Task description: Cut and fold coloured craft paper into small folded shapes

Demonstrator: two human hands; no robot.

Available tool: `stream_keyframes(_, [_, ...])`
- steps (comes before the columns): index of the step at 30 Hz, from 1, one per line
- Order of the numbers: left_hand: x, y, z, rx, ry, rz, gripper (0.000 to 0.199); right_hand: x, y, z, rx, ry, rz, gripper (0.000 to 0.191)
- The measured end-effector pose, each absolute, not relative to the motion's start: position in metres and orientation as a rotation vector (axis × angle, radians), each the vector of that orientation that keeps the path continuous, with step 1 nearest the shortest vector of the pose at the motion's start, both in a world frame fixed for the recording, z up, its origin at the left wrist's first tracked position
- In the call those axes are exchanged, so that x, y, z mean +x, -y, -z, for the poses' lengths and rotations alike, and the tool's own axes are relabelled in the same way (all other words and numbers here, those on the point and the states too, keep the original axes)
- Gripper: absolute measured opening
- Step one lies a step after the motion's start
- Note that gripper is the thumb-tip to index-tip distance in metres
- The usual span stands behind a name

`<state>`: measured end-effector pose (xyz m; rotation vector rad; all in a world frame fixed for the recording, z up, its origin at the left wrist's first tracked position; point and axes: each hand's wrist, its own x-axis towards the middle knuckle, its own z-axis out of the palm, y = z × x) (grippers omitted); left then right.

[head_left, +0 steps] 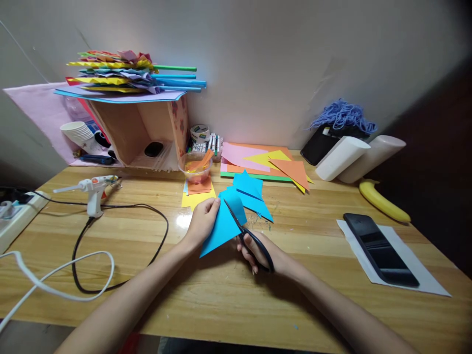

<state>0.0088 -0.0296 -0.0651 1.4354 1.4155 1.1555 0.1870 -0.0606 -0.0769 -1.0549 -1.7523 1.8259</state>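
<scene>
My left hand pinches the left edge of a blue sheet of paper above the wooden table. In my right hand is a pair of black-handled scissors, their blades lying across the sheet from its right side. A flap of the blue paper curls up beside the blades. Just behind, more blue paper pieces lie in a loose pile. Orange and yellow paper squares are beyond my left hand, with a clear plastic cup of orange strips standing by them.
A white glue gun with a looping black cord stands at left, near a power strip. A cardboard box carries paper flowers. Coloured sheets lie at the back; a phone and banana are right.
</scene>
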Motion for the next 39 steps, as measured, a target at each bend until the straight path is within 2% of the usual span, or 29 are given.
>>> stream_keyframes(3, [0.014, 0.034, 0.064, 1.466, -1.393, -1.147, 0.036, 0.186, 0.062, 0.076, -1.033, 1.754, -1.824, 0.067])
stream_keyframes(13, [0.016, 0.037, 0.063, 1.422, -1.361, -1.18, 0.036, 0.186, 0.061, 0.083, -1.093, 1.723, -1.765, 0.053])
stream_keyframes(26, [0.019, 0.038, 0.06, 1.388, -1.237, -1.1, 0.035, 0.184, 0.06, 0.074, -1.076, 1.794, -1.695, 0.062])
stream_keyframes(39, [0.021, 0.039, 0.059, 1.364, -1.235, -1.103, 0.035, 0.182, 0.063, 0.082, -1.102, 1.718, -1.698, 0.05])
